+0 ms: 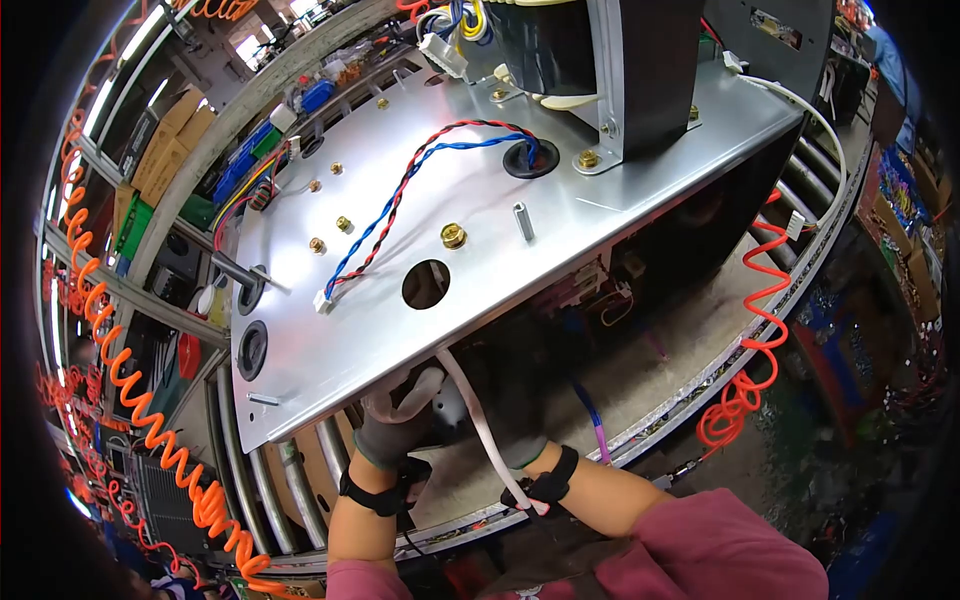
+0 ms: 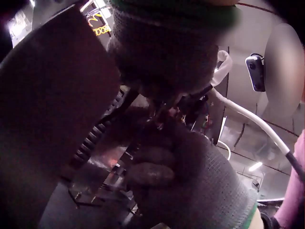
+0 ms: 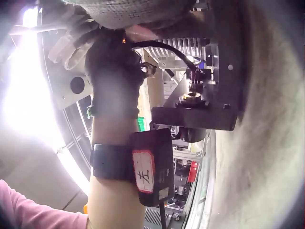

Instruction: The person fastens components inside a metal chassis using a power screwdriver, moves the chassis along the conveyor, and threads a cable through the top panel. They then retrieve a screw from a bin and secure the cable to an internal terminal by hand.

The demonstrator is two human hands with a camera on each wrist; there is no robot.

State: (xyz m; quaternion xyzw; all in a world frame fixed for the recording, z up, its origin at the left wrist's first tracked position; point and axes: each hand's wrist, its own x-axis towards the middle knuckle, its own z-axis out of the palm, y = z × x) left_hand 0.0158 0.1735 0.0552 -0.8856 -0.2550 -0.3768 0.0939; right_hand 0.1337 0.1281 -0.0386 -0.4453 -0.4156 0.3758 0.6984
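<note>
A silver metal plate (image 1: 380, 290) tops a dark-sided unit. Under its front edge are both grey-gloved hands. The left hand (image 1: 400, 415) shows bent fingers beneath the edge; the right hand (image 1: 515, 425) is mostly in shadow beside it. A white sleeved cable (image 1: 478, 420) hangs between them. In the left wrist view the left hand (image 2: 162, 52) is above and the right hand (image 2: 200, 176), fingers curled, below, meeting at small dark parts. What they grip is too dark to tell. The right wrist view shows the left hand (image 3: 112, 62) near a black cable (image 3: 167, 47).
A twisted red-blue wire (image 1: 400, 190) lies over the plate, with a black cylindrical part (image 1: 545, 50) and an upright bracket (image 1: 650, 80) behind. Metal rollers (image 1: 290, 490) run at the lower left. Orange coiled hoses (image 1: 120, 370) hang left; a red one (image 1: 765, 300) hangs right.
</note>
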